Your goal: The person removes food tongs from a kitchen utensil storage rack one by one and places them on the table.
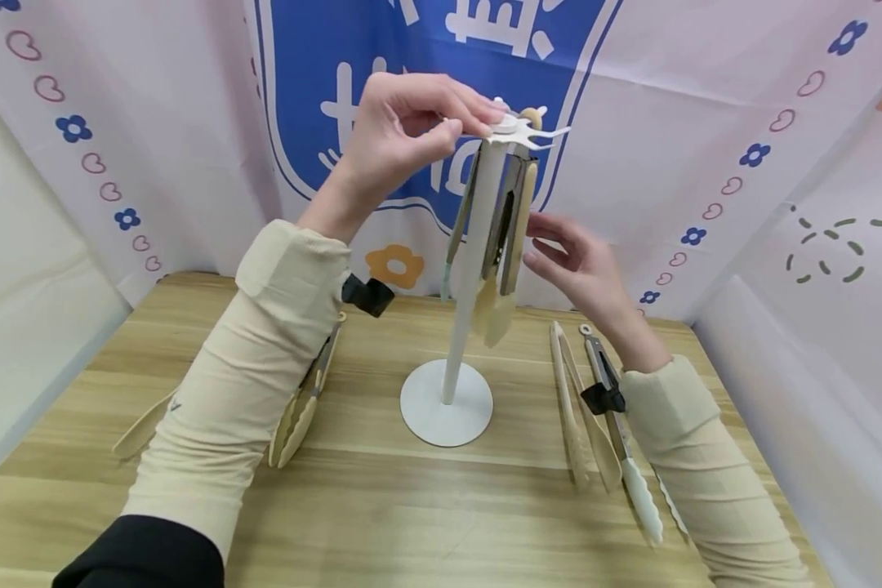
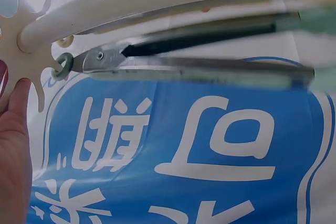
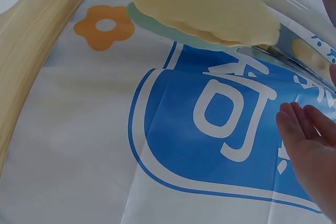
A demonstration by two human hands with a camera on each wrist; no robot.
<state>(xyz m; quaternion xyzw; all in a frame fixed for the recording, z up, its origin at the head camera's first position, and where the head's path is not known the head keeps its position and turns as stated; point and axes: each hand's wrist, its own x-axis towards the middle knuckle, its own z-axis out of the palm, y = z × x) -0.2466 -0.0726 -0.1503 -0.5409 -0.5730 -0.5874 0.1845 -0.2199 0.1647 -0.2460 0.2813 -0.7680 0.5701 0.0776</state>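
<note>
A white utensil stand with a pronged hook top stands upright on the table. My left hand grips the edge of that top. Cream-tipped tongs hang down its right side. Green-tipped tongs hang by their ring from a prong in the left wrist view. My right hand, fingers loosely bent, is beside the hanging cream tongs and holds nothing. In the right wrist view, its fingers are below the tongs' broad cream tips.
More tongs lie on the wooden table: cream ones by my left forearm, a beige pair and a white-tipped metal pair by my right. A spatula-like end shows at far left. A printed cloth hangs behind.
</note>
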